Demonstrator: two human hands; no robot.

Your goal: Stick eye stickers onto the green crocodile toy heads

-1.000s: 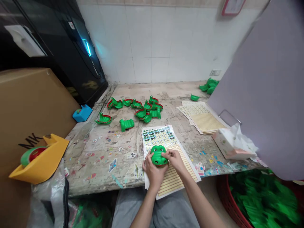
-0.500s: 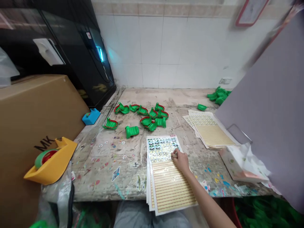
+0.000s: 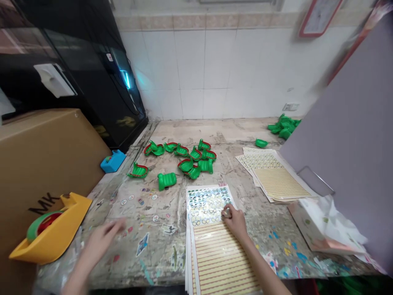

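Observation:
My right hand (image 3: 234,221) is at the upper right part of a sticker sheet (image 3: 224,254), its thumb and forefinger pinched together; anything between them is too small to make out. The sheet lies on a small stack at the table's front edge, with rows of round stickers above and striped lines below. My left hand (image 3: 100,243), blurred by motion, hovers over the table's left front, its fingers smeared. Beyond the sheets sit several green plastic pieces with red rims, and one green piece (image 3: 167,180) lies nearest.
More sticker sheets (image 3: 278,174) and a tissue box (image 3: 325,229) are on the right of the table (image 3: 172,129). A green pile (image 3: 284,125) sits at the back right. A yellow tape dispenser (image 3: 58,241), blue dispenser (image 3: 113,161) and cardboard box (image 3: 46,151) stand left.
My left hand has come into view at the lower left. My right hand stays at the sheet, still pinched. The camera view has shifted slightly.

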